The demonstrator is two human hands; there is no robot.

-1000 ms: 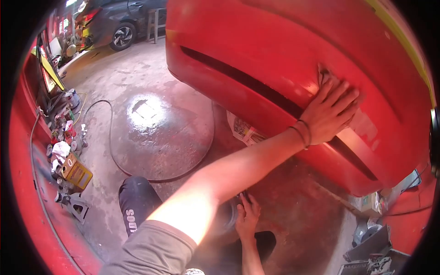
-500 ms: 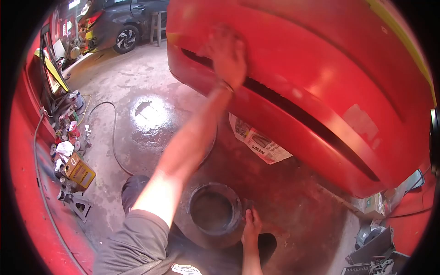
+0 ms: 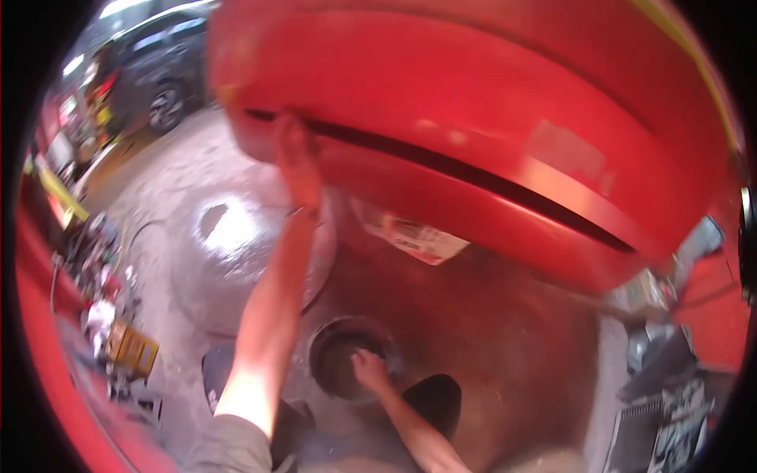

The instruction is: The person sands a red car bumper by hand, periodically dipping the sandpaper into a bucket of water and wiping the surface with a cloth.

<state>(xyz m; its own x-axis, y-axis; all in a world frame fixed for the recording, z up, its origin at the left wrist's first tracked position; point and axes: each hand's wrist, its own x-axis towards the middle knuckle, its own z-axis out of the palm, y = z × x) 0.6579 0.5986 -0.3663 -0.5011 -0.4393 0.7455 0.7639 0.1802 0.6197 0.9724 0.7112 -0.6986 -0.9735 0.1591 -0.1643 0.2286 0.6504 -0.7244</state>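
A red car bumper with a long dark slot and a few paler patches fills the upper part of the view. My left hand lies against its lower left part, just below the slot's left end, fingers stretched out and somewhat blurred. Between my knees stands a round dark bucket with murky liquid inside. Over its opening is my right hand, the fingers curled together; whatever may be in them is hidden.
Newspaper hangs under the bumper. A dark car stands at the back left. Along the left wall are a yellow can and clutter. Boxes and dark parts lie at right. The concrete floor is wet in places.
My left hand has slid down and left along the bumper to below the slot. My right hand has moved from beside the bucket to over its opening. The view has shifted.
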